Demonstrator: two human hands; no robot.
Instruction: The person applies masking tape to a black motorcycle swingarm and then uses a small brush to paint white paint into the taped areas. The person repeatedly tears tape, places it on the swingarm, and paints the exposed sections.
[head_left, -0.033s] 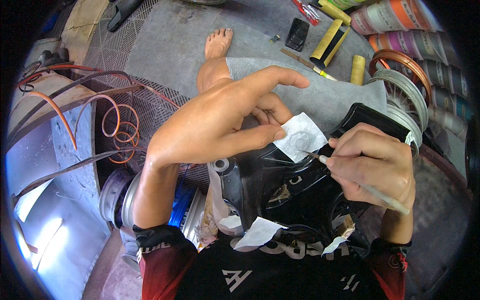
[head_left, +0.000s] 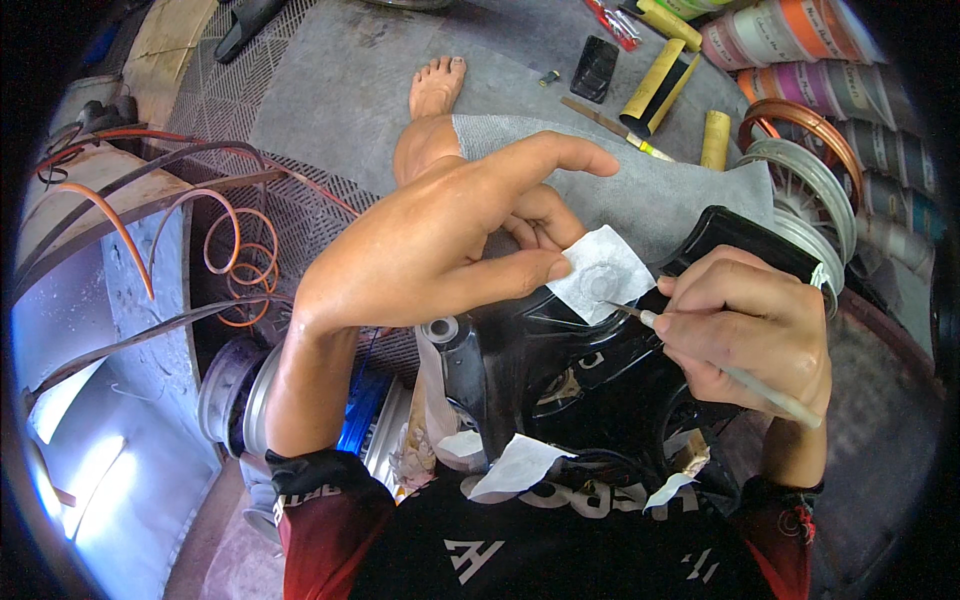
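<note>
Pinched at one corner by the thumb and a finger of my left hand (head_left: 450, 225) is a small white square of paper (head_left: 575, 290), its index finger stretched out above. A round grey smear marks the middle of the paper. My right hand (head_left: 750, 335) grips a thin paintbrush (head_left: 755, 385) with a pale handle, much like a pen. The brush's dark tip meets the paper at the edge of the smear, though contact is hard to tell. Below both hands lies a glossy black openwork part (head_left: 500, 370), partly covered by them.
Scraps of white paper (head_left: 520, 465) lie close to my shirt. Alloy wheels (head_left: 800, 200) and stacked paint tins (head_left: 790, 35) stand at right. A phone (head_left: 595, 70), a knife (head_left: 615, 128) and yellow tubes (head_left: 660, 88) rest on the floor. Coiled orange hose (head_left: 240, 270) hangs at left.
</note>
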